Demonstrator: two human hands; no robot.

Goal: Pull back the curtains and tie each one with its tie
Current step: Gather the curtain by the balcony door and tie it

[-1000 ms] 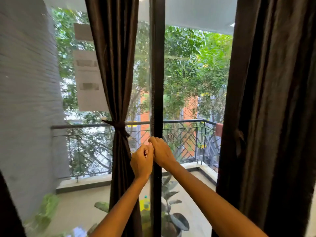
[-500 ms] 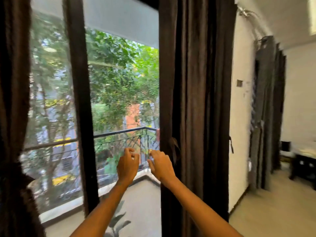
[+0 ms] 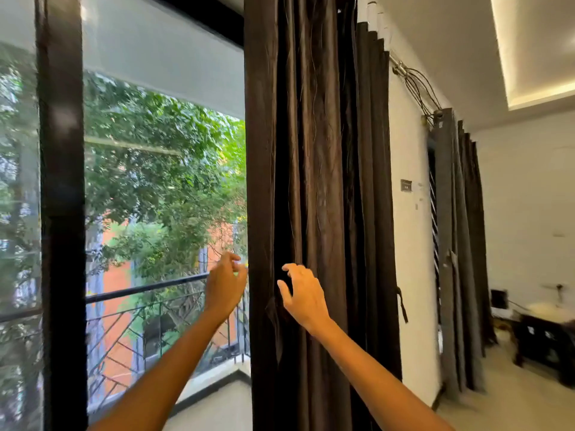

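A dark brown curtain (image 3: 320, 181) hangs loose in vertical folds to the right of the glass. Its tie (image 3: 402, 303) dangles from the curtain's right edge by the white wall. My right hand (image 3: 303, 295) is in front of the curtain's left folds, fingers spread and curled, holding nothing. My left hand (image 3: 224, 283) is raised just left of the curtain's edge, in front of the glass, fingers loosely bent and empty. Neither hand grips the fabric.
A black window post (image 3: 62, 213) stands at the left, with a balcony railing (image 3: 146, 287) and trees beyond the glass. A second grey curtain (image 3: 460, 250) hangs further right along the white wall. A dark low table (image 3: 544, 340) stands at the far right.
The view has swung right, from the tied left curtain to the loose right one. Both hands came apart and opened; my right hand now reaches the curtain's folds.
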